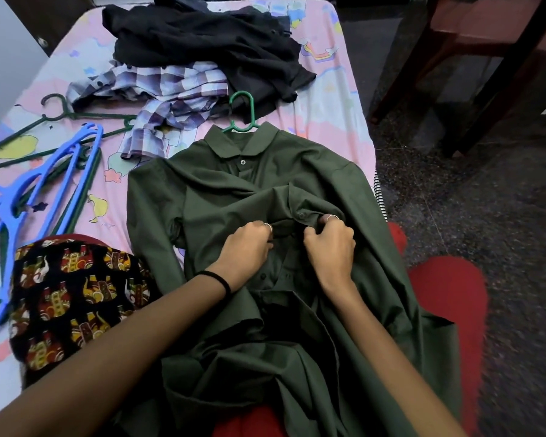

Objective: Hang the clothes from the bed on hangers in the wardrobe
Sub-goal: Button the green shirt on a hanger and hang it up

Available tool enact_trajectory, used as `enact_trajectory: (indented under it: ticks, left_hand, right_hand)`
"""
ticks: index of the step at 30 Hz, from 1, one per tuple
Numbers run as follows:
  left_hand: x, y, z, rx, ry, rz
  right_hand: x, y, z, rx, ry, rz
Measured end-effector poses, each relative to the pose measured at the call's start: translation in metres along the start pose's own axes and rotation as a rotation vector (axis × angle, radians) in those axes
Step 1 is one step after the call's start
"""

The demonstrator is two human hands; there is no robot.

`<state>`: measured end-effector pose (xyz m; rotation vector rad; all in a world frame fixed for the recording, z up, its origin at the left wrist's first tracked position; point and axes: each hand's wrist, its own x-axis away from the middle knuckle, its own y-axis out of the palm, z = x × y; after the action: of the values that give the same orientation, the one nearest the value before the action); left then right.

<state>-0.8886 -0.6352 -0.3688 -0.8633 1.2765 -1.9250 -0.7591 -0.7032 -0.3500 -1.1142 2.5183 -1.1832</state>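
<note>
Both hands [292,247] pinch green shirt [265,190]; no legible writing.

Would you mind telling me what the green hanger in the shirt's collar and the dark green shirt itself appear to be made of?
The green hanger looks like moulded plastic: a smooth, slightly glossy, evenly coloured hook. The dark green shirt looks like a thin woven fabric, perhaps cotton or a blend, matte, with crisp creases and folds.

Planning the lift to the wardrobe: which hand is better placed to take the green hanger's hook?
Probably the right hand. The green hanger hook sticks out past the green shirt collar, nearer its side; both hands grip the shirt front, the left hand farther across.
</note>
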Motion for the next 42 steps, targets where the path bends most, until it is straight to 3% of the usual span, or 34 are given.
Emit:
enact_trajectory:
  ticks: [6, 14, 18, 23, 30, 37, 42]
  left_hand:
    - [0.000, 0.006, -0.009, 0.154, -0.038, 0.088]
    - [-0.003, 0.004, 0.001, 0.005, -0.011, 0.175]
    - [-0.006, 0.006, 0.010, -0.097, 0.004, 0.137]
    - [-0.007, 0.009, 0.017, -0.163, -0.043, 0.094]
    - [-0.010, 0.014, 0.022, -0.135, -0.103, 0.041]
    - [-0.015, 0.007, 0.009, 0.313, -0.248, 0.069]
    - [0.012, -0.001, 0.004, 0.623, -0.431, 0.191]
  right_hand:
    - [-0.007, 0.003, 0.008, -0.187, 0.028, 0.010]
    - [-0.010, 0.002, 0.009, -0.288, 0.050, -0.049]
    - [-0.012, -0.002, 0.007, -0.344, 0.112, -0.233]
    - [-0.012, -0.008, 0.003, -0.726, 0.304, -0.486]
    - [-0.012, -0.008, 0.005, -0.770, 0.173, -0.659]
    - [-0.004, -0.007, 0.007, -0.706, 0.106, -0.674]
    - [0.001, -0.013, 0.008, -0.648, 0.066, -0.631]
